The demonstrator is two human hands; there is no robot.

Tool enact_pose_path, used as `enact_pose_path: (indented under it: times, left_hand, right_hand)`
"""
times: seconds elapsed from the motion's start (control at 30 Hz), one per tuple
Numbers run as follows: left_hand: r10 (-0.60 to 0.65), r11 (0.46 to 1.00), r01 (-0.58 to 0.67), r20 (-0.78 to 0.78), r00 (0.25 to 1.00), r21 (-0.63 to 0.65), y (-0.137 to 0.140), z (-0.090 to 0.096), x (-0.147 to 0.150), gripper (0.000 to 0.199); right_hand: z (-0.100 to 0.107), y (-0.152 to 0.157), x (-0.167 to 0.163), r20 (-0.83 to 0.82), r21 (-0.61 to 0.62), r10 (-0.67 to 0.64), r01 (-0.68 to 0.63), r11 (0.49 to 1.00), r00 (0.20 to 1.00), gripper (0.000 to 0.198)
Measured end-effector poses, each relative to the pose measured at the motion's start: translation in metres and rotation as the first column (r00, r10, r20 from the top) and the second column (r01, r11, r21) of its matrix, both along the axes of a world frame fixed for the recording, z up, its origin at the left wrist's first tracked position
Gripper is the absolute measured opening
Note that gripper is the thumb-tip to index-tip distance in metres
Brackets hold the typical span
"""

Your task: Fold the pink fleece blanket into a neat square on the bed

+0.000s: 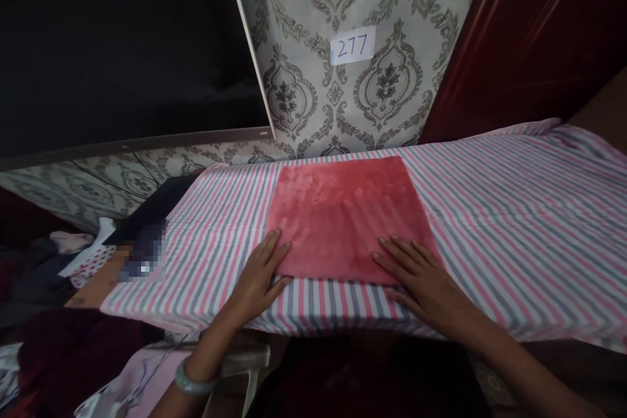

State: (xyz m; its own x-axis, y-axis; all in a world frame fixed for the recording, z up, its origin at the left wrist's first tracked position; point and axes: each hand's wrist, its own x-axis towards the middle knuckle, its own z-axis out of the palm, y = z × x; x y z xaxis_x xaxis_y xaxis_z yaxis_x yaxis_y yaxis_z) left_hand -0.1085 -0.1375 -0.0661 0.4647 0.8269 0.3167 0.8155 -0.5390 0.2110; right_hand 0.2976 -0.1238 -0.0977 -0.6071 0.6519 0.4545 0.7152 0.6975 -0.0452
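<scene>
A red, plush-looking cloth (343,222), roughly square, lies flat on a striped table cover (215,228). Its pile shows streaks and smoothed patches. At the cloth's near left corner rests my left hand (259,277), fingers stretched out over the edge and thumb on the striped cover. My right hand (424,281) lies flat with spread fingers on the near right corner, its thumb just off the near edge. Neither hand grips anything. A pale green bangle (193,379) circles my left wrist.
A large dark television screen (127,46) stands behind on the left. Patterned wallpaper (337,98) carries a paper label (353,46) reading 277. A dark red wooden panel (519,39) rises at the back right. Heaped clothes (73,353) lie at the lower left, near a white stool (245,362).
</scene>
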Motion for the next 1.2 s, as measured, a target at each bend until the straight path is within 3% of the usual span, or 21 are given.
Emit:
enact_pose_path:
  times: [0.07,0.17,0.3,0.43,0.7,0.87,1.07,1.2]
  left_hand:
    - [0.080,0.997,-0.078,0.080,0.994,-0.018,0.000,-0.001,-0.016,0.064]
    - [0.187,0.982,-0.179,0.162,0.969,-0.063,0.008,-0.006,-0.035,0.060]
    - [0.138,0.990,-0.139,0.076,0.987,0.002,0.027,-0.006,-0.047,0.071]
    - [0.085,0.996,-0.083,-0.059,0.995,0.030,0.047,0.004,-0.050,0.072]
    - [-0.095,0.983,0.126,-0.217,0.971,0.133,0.077,0.017,-0.047,0.066]
    - [-0.074,0.985,0.115,-0.288,0.955,0.129,0.085,0.014,-0.045,0.056]
    - [0.009,0.986,0.006,-0.090,0.996,0.167,0.097,0.005,-0.035,0.046]
    - [0.072,0.968,-0.121,0.219,0.973,0.219,0.101,0.035,-0.022,0.033]
  right_hand:
    - [0.003,-0.005,0.017,-0.095,0.027,0.007,-0.005,1.000,0.995,0.065]
    - [0.004,-0.002,0.045,-0.236,0.059,-0.115,0.132,0.989,0.965,0.069]
    - [-0.007,0.011,0.072,-0.213,0.031,-0.261,0.273,0.961,0.942,0.078]
    - [-0.014,0.024,0.076,-0.137,0.010,-0.238,0.242,0.970,0.962,0.087]
    - [0.000,0.045,0.063,-0.147,0.007,-0.104,0.106,0.994,0.984,0.090]
    - [-0.007,0.052,0.063,-0.120,0.011,-0.091,0.093,0.996,0.989,0.079]
    - [-0.008,0.067,0.061,-0.181,0.128,-0.028,0.051,0.990,0.983,0.056]
    - [0.022,0.086,0.055,-0.409,0.143,-0.067,0.136,0.980,0.910,0.040]
